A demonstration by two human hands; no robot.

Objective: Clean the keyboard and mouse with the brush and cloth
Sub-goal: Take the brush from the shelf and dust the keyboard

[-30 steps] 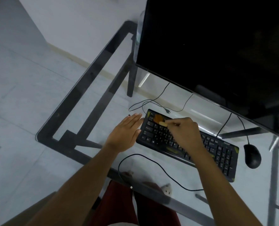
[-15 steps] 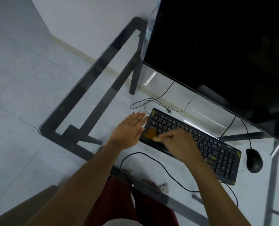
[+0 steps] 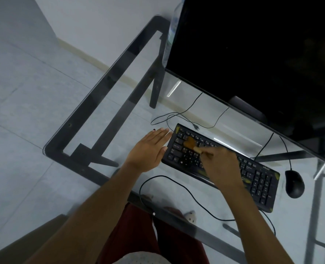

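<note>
A black keyboard (image 3: 256,174) lies at an angle on the glass desk (image 3: 108,115). My right hand (image 3: 222,166) is over its middle, holding a small brush (image 3: 191,142) whose tan bristles touch the keys near the keyboard's upper left end. My left hand (image 3: 148,149) lies flat and open on the glass, its fingers against the keyboard's left edge. A black mouse (image 3: 294,183) sits to the right of the keyboard, untouched. No cloth is in view.
A large dark monitor (image 3: 253,54) stands behind the keyboard and overhangs it. Thin black cables (image 3: 176,119) loop on the glass behind and in front of the keyboard. A clear bottle (image 3: 172,25) stands left of the monitor. The desk's black frame shows through the glass.
The brush went from the keyboard's top left corner down to its lower left, then back up toward the upper left. My left hand stayed flat by the keyboard's end.
</note>
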